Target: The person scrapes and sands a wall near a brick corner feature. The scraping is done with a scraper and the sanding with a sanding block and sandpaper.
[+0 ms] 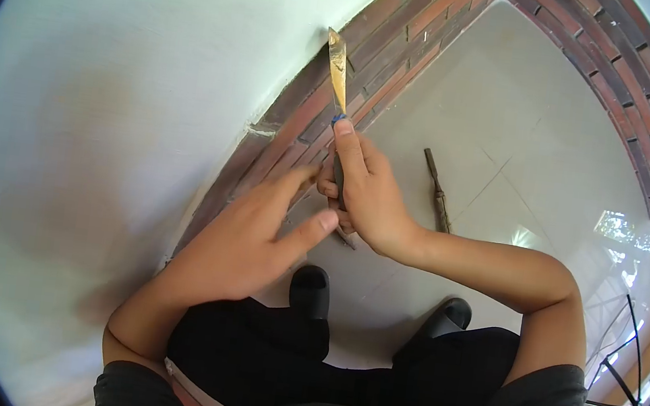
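My right hand (368,184) is wrapped round the dark handle of a putty knife (338,75), its thumb pressed near the blue collar. The shiny gold-toned blade points up and away, with its tip overlapping the edge between the white wall and the bricks in this view. Beside it, my left hand (260,232) has its thumb and fingers apart and holds nothing. Its fingertips, slightly blurred, come close to the lower end of the handle.
White plastered wall (106,135) fills the left, with a brick band (304,111) along its foot. On the tiled floor (468,91) lies a thin chisel-like tool (438,191). Another thin piece (346,240) is partly hidden beneath my hands. Black rods (620,377) stand at the right.
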### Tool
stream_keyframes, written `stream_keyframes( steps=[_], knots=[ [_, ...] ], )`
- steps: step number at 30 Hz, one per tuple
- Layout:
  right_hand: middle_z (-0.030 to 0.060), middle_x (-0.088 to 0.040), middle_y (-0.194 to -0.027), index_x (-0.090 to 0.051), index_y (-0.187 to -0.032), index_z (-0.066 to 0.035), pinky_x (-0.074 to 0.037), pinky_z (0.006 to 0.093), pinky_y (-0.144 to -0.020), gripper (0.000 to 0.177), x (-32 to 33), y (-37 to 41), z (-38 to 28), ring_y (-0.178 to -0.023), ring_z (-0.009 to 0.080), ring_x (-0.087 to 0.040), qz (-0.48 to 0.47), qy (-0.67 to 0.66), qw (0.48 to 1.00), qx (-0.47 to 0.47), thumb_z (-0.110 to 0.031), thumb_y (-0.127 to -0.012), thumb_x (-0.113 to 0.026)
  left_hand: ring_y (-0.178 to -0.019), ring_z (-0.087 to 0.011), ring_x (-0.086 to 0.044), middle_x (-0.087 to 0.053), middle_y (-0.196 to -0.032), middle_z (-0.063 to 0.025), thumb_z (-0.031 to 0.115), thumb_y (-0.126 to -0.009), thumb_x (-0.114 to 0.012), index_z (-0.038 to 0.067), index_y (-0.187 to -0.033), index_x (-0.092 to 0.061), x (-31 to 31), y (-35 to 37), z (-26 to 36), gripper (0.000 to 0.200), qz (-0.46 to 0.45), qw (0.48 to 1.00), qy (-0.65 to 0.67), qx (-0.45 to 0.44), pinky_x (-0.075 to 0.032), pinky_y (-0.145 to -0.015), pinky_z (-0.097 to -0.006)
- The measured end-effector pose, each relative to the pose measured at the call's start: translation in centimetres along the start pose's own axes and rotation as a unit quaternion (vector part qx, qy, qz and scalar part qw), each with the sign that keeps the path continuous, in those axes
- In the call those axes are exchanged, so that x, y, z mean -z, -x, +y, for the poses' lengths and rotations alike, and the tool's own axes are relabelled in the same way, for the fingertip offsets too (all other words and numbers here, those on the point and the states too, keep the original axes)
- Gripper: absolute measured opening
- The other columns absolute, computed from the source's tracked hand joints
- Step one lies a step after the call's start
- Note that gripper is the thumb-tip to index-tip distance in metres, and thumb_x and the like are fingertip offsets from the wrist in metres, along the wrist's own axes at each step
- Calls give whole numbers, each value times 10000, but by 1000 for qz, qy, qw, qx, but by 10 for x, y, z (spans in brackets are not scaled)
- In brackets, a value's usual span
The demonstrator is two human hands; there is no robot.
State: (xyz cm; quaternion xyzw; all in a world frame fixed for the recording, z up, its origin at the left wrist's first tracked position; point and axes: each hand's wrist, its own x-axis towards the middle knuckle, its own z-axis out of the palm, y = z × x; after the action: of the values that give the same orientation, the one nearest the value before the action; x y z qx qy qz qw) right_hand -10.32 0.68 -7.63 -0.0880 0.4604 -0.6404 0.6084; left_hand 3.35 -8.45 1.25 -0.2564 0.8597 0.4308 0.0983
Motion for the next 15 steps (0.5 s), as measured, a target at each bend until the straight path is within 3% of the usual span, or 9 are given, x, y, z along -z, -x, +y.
stream_keyframes(
  steps=[2,3,6,9,12,15],
  knots=[
    [41,-492,-648,-475,-931,-45,-335,276,-380,520,-6,9,2,-418,117,-425,-11,-25,1000,14,-532,-1098,-397,-1290,-373,-567,-597,-1342,-257,416,-1045,-580,-71,-1435,-442,-11,-11,-11,639,28,987,152,38,-431,-1069,-443],
    [42,-489,-636,-469,-926,-49,-336,279,-377,515,-10,12,7,-416,120,-428,-25,-22,999,4,-527,-1101,-391,-1361,-225,-506,-557,-1427,-184,388,-1086,-502,-37,-1511,-366,-11,-18,-13,616,-21,977,199,70,-414,-1113,-376],
    [48,-481,-606,-455,-907,-59,-340,287,-368,506,-14,12,15,-409,128,-437,-40,-22,999,-3,-516,-1108,-376,-1189,-189,-615,-611,-1311,-155,437,-1075,-512,-16,-1461,-422,-30,-41,-12,602,-19,947,298,122,-499,-974,-336],
    [67,-493,-589,-448,-868,-55,-357,308,-364,521,-7,-3,0,-407,148,-459,-13,-24,999,27,-509,-1112,-368,-950,-155,-669,-639,-1189,-119,448,-1056,-535,9,-1364,-496,-33,-58,-16,538,-14,918,386,90,-524,-773,-297],
    [63,-489,-594,-459,-869,-49,-361,308,-371,526,-4,-1,2,-410,148,-456,-17,-6,999,31,-508,-1110,-372,-923,-116,-622,-607,-1012,-79,387,-1010,-625,12,-1184,-531,-33,-54,-2,425,-3,884,441,151,-519,-802,-297],
    [58,-506,-631,-486,-887,-34,-362,309,-385,521,-4,14,4,-422,139,-457,-35,22,999,13,-499,-1104,-397,-941,-131,-616,-600,-1042,-85,347,-995,-628,25,-1186,-531,-53,-45,4,387,77,890,428,135,-516,-811,-320]
  ],
)
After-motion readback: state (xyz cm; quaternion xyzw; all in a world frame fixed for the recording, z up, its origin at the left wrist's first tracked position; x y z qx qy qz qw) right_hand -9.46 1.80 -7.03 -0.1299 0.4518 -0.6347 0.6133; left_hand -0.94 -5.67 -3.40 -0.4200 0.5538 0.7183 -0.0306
